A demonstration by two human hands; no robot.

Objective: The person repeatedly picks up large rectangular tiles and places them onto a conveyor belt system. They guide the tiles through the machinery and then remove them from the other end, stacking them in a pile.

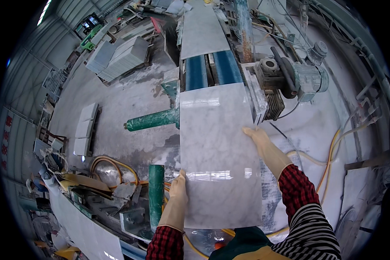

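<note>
A polished, pale grey marbled stone slab (219, 151) lies lengthwise in front of me, its far part on the conveyor and its near end close to my body. My left hand (178, 186), in a cream rubber glove, is closed on the slab's left edge near the close end. Farther up the opposite edge, my right hand (258, 135) in a matching glove grips the slab, its thumb side at the rim. The fingers of both hands are partly hidden beneath the slab. Past its far end the conveyor's blue belts (227, 67) show, with a second grey slab (203, 32) beyond.
An electric motor with gearbox (307, 80) stands to the right of the conveyor. On the left, a green roller (151, 120) juts out sideways and a green post (156, 195) rises near my left arm. Stacked slabs (125, 56) and coiled yellow hoses (106, 162) lie on the floor.
</note>
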